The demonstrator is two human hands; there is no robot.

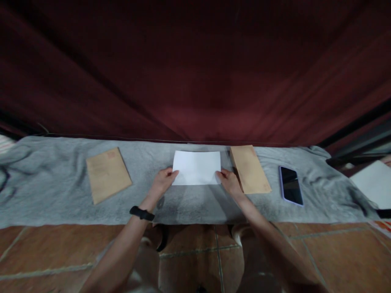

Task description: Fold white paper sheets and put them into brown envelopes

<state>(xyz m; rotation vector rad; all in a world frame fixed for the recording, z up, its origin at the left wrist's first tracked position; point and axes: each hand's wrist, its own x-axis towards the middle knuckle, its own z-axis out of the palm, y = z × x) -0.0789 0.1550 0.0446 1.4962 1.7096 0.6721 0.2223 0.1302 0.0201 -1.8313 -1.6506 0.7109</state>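
A white sheet of paper (197,167), wider than it is deep, is held level between my two hands above the grey cloth. My left hand (163,181) pinches its left edge near the lower corner, thumb on top. On the opposite edge, my right hand (229,181) grips the lower right corner the same way. Close beside my right hand lies a stack of brown envelopes (252,169). Another brown envelope pile (108,175), with a faint reddish mark at its top, rests farther off to the left.
A phone in a lilac case (291,185) lies right of the envelopes. Grey cloth (195,207) covers the narrow surface, with a dark red curtain (195,81) behind it. A white sheet-like thing (374,183) is at the far right. Tiled floor (189,260) shows below.
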